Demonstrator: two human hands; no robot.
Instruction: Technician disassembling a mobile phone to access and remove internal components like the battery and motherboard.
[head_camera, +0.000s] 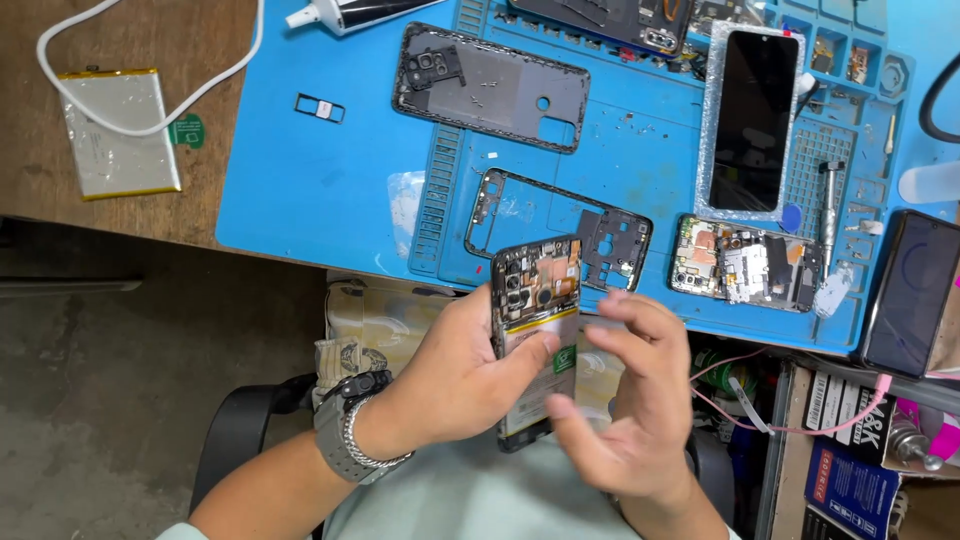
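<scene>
Two hands on one opened phone (536, 330), held upright over the lap, just below the blue mat (320, 170) edge. Left hand (460, 375) clamped on its left side, thumb across the battery. Right hand (625, 400) beside it, fingers spread and loosely curled, thumb tip near the lower right edge; contact unclear. On the mat: one back cover (490, 88), one mid frame (560, 225), one screen (752, 120), one circuit board (745, 265). One loose battery (118, 132) on the wooden desk.
</scene>
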